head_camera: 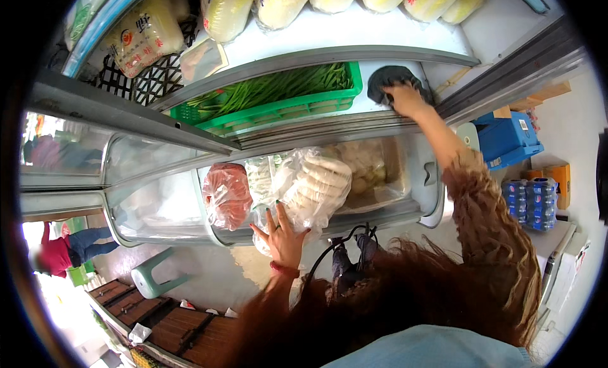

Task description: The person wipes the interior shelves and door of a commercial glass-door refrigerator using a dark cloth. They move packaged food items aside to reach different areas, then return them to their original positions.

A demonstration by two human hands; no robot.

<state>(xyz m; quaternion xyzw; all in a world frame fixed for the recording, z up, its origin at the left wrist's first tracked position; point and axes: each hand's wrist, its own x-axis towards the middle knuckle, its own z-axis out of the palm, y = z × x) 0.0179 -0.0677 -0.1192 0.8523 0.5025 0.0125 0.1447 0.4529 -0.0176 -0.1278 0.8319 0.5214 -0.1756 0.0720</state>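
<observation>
My left hand (284, 240), fingers spread, lies by the lower edge of a clear plastic bag of pale, round, flat pieces (320, 178); it grips nothing. Left of it is a clear bag with reddish contents (228, 196). Farther in, my right hand (406, 100) is closed on a bunched dark cloth (392, 81) on the white shelf of a glass-fronted display cooler. Beside the cloth stands a green plastic crate (285, 107) holding long green leafy stalks (294, 85).
Wrapped cabbages (285, 5) line the shelf above, with a black lattice basket (147, 85) at left. Metal sliding rails (323, 126) run between the shelf and the bags. Behind are a green stool (154, 278), a blue bin (508, 138), bottle packs (529, 204) and, far left, another person (59, 249).
</observation>
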